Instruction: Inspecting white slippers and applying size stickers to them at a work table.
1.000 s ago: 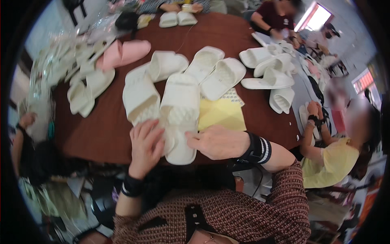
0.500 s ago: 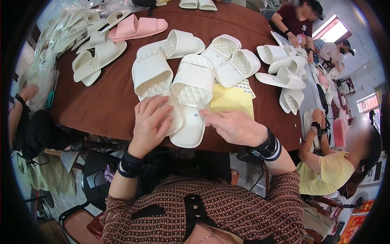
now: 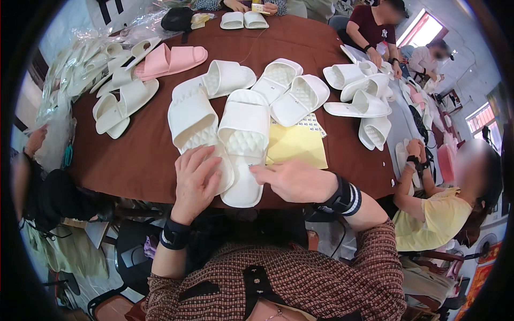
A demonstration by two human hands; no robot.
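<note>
Head view: one white slipper [image 3: 243, 145] lies heel toward the wearer, probably for easy reach. Left of it, the left hand [image 3: 195, 179], loosely open, rests on a second slipper [image 3: 195, 122], apparently steadying it. From the white slipper's right, the right hand [image 3: 300, 181], fingers curled, touches it; any pinch I cannot tell. Yellow paper [image 3: 299, 148] lies just right of it, brown cloth [image 3: 144, 158] beneath; a seated person [image 3: 436, 219] is well to its right.

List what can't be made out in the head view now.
Head view throughout:
Left front slipper: part of its heel end, under the left hand.
Right front slipper: small dark print, too small to read beside the right hand.
Printed sheet: upper part, under a white slipper.
Far co-worker: head, cut off by the top edge.
Plastic-wrapped slippers: exact count, lost in overlap and glare.
</note>
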